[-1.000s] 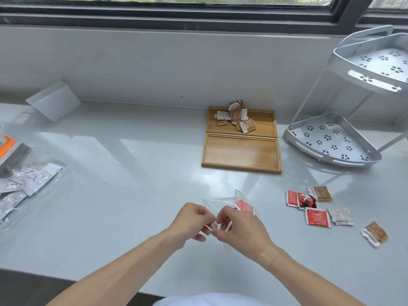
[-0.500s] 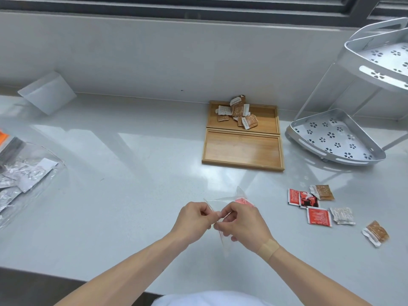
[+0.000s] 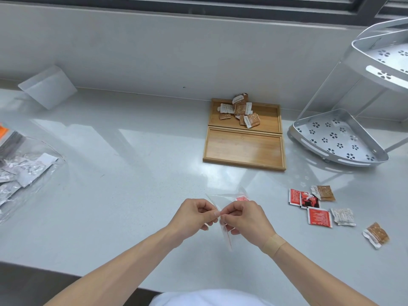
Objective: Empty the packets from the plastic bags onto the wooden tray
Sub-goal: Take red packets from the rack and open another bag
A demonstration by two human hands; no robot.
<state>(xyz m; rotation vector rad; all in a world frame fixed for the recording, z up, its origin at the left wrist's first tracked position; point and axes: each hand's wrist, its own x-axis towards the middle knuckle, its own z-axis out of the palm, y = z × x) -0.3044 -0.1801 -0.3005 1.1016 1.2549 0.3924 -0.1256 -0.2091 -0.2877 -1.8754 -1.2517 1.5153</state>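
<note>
My left hand (image 3: 192,216) and my right hand (image 3: 247,219) pinch the edge of a small clear plastic bag (image 3: 223,198) between them, low over the grey counter. A red packet (image 3: 241,198) shows inside the bag behind my right hand. Straight ahead by the wall lies the wooden tray (image 3: 244,149), its near compartment bare and its far compartment (image 3: 268,117) holding several brown packets (image 3: 241,111). Loose red, brown and white packets (image 3: 320,206) lie on the counter to the right of my hands.
A large clear bag with silver packets (image 3: 24,171) lies at the left edge. An empty clear bag (image 3: 47,86) leans against the wall at the far left. A white two-tier corner rack (image 3: 337,138) stands at the right.
My hands have closed tighter together on the bag's edge, and the bag has twisted slightly. The camera has tilted down a little.
</note>
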